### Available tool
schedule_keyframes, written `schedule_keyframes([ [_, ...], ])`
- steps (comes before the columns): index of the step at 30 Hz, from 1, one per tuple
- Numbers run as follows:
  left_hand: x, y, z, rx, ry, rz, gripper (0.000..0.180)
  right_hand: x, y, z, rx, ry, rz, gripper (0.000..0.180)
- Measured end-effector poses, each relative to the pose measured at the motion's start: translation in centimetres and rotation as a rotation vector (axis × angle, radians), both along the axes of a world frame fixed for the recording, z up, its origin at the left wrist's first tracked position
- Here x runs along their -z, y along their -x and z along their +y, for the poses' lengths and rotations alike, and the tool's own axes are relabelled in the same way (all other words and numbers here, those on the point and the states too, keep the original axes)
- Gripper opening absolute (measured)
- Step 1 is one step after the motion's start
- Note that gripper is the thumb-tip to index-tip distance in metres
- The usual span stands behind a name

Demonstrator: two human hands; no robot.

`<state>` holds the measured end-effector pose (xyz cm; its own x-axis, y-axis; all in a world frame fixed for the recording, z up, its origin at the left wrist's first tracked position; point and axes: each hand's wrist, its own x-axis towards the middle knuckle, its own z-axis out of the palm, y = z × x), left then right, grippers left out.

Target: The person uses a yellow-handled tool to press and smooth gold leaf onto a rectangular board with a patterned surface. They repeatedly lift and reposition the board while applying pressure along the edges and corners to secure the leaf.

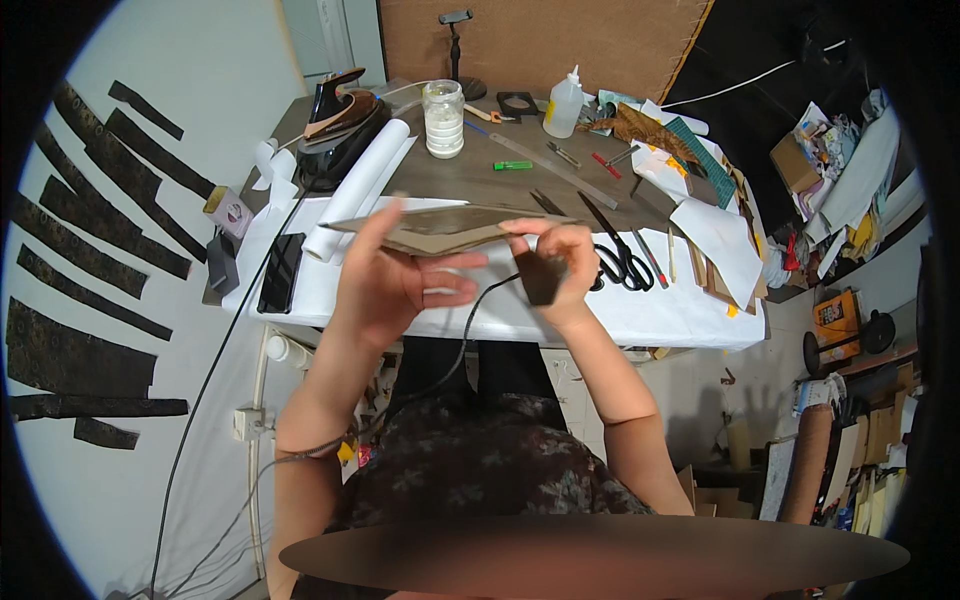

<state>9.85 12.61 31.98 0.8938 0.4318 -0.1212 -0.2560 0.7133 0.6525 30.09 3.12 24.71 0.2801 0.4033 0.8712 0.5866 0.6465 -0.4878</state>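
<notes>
Fingers of your right hand (562,258) pinch one flat grey-brown panel (440,238) above the surface (490,182); your left hand (385,292) is open at its other end
Should that pinch slip, the panel could tip or drop, your left hand looking loose; nearby you have one iron (342,122), one jar (443,122), one squeeze bottle (565,106), one phone (282,273), and scissors (622,250), count unclear

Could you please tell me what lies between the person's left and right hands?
In the head view, a thin grey-brown panel spans from the left hand to the right hand; a black cable shows lower in the gap.
</notes>
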Motion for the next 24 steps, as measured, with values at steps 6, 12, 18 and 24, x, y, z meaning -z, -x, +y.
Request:
schedule_keyframes([
  [6,2.2,-0.7,-0.1,-0.119,0.050,0.145,0.034,2.6,-1.0,-2.1,0.060,0.177,0.078,0.026],
  [12,4.7,-0.4,-0.7,-0.271,-0.014,0.115,0.036,2.9,-0.2,-4.1,0.154,0.252,0.405,0.014],
  [18,4.5,-1.3,-2.1,-0.399,-0.063,0.035,0.050,3.9,1.1,-5.6,-0.305,0.475,0.891,0.047],
  [24,5.8,-2.3,-2.4,-0.395,-0.105,0.018,0.062,6.2,1.8,-5.9,-0.719,0.527,1.068,0.045],
])
